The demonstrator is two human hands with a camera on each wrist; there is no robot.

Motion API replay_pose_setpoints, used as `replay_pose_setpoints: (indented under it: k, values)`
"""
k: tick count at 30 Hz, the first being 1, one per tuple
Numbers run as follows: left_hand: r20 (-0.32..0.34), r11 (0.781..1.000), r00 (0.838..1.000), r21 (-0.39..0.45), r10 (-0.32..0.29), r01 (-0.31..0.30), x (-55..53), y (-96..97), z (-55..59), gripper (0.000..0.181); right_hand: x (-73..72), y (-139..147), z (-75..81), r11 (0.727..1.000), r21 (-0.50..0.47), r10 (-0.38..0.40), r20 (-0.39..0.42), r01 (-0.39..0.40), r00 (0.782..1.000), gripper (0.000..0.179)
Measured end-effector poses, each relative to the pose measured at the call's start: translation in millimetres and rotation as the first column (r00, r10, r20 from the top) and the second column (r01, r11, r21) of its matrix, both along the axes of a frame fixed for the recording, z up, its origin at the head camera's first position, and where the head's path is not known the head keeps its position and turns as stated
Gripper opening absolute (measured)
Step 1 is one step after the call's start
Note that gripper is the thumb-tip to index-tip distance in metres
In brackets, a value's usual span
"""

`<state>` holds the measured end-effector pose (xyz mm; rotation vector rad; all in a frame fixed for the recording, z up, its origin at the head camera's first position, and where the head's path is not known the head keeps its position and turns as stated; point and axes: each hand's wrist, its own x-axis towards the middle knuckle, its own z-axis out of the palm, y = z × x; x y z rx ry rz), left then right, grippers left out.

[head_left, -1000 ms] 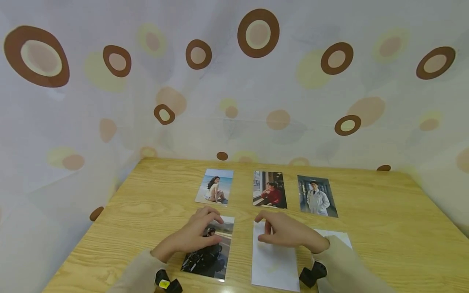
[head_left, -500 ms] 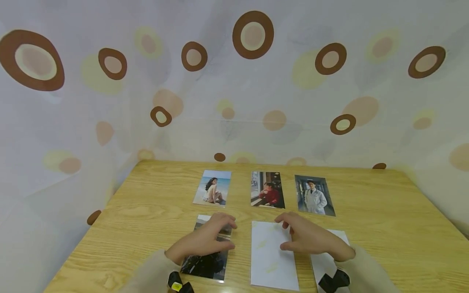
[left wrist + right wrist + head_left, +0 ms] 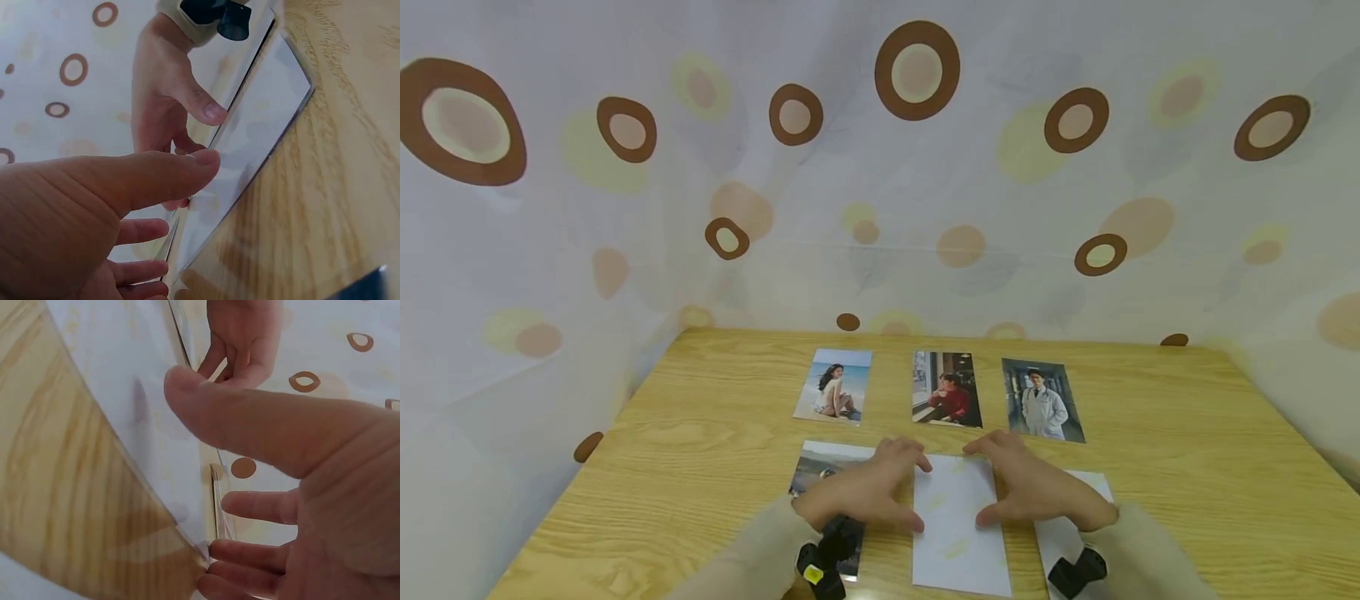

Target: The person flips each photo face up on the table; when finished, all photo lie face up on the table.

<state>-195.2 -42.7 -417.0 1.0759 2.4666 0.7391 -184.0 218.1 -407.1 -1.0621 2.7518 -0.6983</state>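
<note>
A white card, blank but for faint yellowish marks, lies flat on the wooden table between the two hands. My left hand hovers at its left edge, thumb and fingers apart and loosely bent. Opposite it, my right hand is at the card's right edge with its thumb and fingers spread. In the left wrist view the left thumb shows over the white card; the right wrist view has the right thumb close to it. Whether any fingertip touches the card I cannot tell. Neither hand holds anything.
A motorcycle photo lies partly under the left arm. Another white card is partly covered by the right wrist. Along the back are a beach photo, a red-sweater photo and a white-coat photo. A patterned curtain stands behind the table.
My left hand has moved right, from over the motorcycle photo to the white card's left edge. My right hand has shifted right, off the card's middle to its right edge.
</note>
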Motion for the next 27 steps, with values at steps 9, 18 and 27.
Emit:
replay_pose_setpoints:
  k: [9,18,27]
  values:
    - [-0.105,0.998,0.994,-0.066,0.006,-0.013,4.0,8.6,-5.6,0.064,-5.8,-2.2,-6.2,0.999,0.03,-0.03,0.011,0.03,0.999,0.083]
    - [-0.003,0.978,0.982,0.09,0.189,-0.188,5.4,9.9,-9.2,0.103,-7.7,-6.5,-7.0,0.988,-0.018,-0.149,0.094,0.151,0.984,0.066]
    - [0.271,0.89,0.937,0.337,0.22,-0.307,3.9,9.7,-17.0,0.055,-4.4,-10.4,-8.3,0.962,-0.064,-0.267,-0.011,0.266,0.964,0.079]
